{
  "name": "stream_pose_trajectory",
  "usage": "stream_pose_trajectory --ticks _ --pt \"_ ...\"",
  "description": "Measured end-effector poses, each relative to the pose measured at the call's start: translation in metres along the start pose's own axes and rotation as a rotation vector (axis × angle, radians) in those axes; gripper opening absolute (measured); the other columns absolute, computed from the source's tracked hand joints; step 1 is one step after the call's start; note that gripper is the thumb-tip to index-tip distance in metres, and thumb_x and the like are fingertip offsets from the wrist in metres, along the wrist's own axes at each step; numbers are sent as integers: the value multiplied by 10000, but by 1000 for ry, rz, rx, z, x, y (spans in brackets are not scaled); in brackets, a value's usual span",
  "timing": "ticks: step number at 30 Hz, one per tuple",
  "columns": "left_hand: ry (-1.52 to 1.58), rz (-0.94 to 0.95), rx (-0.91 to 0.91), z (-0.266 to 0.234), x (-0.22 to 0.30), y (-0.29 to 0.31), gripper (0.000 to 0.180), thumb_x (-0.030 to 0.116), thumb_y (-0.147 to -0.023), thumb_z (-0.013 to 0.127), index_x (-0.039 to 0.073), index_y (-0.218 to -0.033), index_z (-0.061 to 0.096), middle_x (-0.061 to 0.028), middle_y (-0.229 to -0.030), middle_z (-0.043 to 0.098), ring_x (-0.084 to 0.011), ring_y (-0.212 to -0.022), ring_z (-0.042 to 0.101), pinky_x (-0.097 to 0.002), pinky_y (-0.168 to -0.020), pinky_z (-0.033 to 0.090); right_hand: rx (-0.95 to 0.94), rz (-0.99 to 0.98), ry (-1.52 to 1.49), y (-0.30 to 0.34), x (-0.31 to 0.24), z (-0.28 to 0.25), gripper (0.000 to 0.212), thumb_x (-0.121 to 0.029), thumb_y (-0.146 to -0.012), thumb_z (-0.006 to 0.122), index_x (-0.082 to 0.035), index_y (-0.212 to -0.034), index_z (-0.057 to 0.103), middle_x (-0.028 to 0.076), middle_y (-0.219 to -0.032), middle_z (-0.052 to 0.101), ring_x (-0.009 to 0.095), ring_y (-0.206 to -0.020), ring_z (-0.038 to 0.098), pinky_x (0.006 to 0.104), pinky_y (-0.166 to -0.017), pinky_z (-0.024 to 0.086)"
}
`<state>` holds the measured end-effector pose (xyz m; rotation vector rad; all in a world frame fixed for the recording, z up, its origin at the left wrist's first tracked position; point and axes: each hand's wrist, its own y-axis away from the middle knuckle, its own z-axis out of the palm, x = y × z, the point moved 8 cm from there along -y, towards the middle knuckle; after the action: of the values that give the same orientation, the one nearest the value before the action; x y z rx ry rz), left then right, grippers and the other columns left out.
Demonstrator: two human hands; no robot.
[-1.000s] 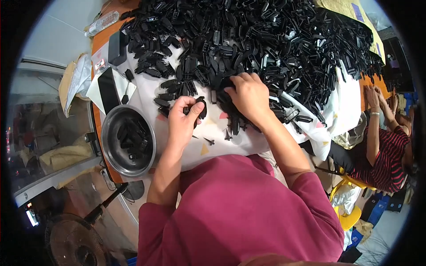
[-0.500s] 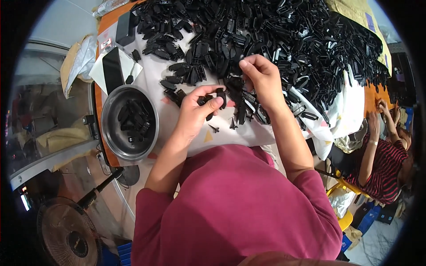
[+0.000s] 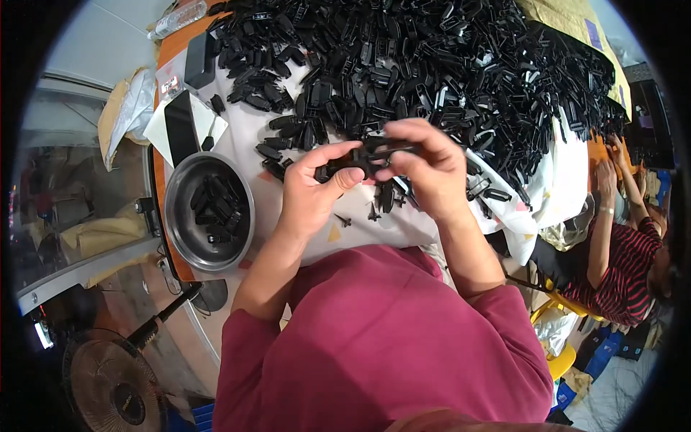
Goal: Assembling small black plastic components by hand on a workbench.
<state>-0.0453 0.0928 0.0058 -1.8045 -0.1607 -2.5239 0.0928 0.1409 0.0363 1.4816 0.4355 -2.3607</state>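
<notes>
My left hand (image 3: 308, 193) is closed, thumb and forefinger pinching a small black plastic part (image 3: 354, 164) above the near edge of the cloth-covered table. Close against it on the right is my right hand (image 3: 437, 180), slightly smeared by motion, with a slim black plastic piece (image 3: 392, 151) between thumb and fingers. The two pieces meet or overlap; whether they are joined I cannot tell. Beyond my hands spreads a large heap of black plastic parts (image 3: 403, 68). Tiny black bits (image 3: 344, 219) lie on the cloth near me.
A metal bowl (image 3: 173, 230) at left holds several black parts. Behind it are a dark phone-like slab (image 3: 181, 126), a black box (image 3: 199, 61) and a clear bottle (image 3: 178, 19). A fan (image 3: 115, 381) stands lower left. Another person's arm (image 3: 603, 237) is at far right.
My right hand has come down and toward the left from the heap to meet my left hand, now with a black piece in its fingers. My left hand keeps its part.
</notes>
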Motion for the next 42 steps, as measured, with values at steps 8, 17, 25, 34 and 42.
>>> stream_pose_trajectory --ticks 8,17,25,34,42 --pt "-348 187 50 -6 25 -1 250 76 -753 696 -18 -964 602 -53 -870 634 -92 -779 576 -228 -707 467 -152 -477 1029 10 -32 26 365 70 -719 596 -45 -1065 602 100 -893 560 199 -728 575 280 -576 478" --pt "-18 -4 94 5 -5 2 297 68 -793 653 -22 -1068 582 -29 -921 606 -56 -754 532 -191 -698 446 44 -746 1224 35 -20 29 403 57 -651 647 -36 -1040 604 113 -869 579 234 -682 559 298 -550 460" --pt "100 -105 26 -4 -16 31 247 83 -805 613 -21 -1029 595 -12 -838 597 -61 -677 519 -177 -618 407 -37 -19 669 41 17 15 330 -176 -738 708 3 -986 584 85 -844 599 154 -744 573 250 -622 473" --pt "-1034 196 564 -104 75 73 242 76 -726 667 36 -961 625 -78 -854 585 -168 -776 544 -269 -723 429 -56 -326 1427 -15 22 11 259 -130 -698 666 -59 -945 630 82 -962 575 266 -866 541 341 -727 466" --pt "-1230 535 140 -18 44 14 243 104 -677 676 122 -919 664 -75 -968 567 -267 -935 507 -365 -791 410 88 -375 1448 -33 21 -13 175 -130 -734 658 -40 -878 616 79 -875 594 242 -797 563 305 -694 465"
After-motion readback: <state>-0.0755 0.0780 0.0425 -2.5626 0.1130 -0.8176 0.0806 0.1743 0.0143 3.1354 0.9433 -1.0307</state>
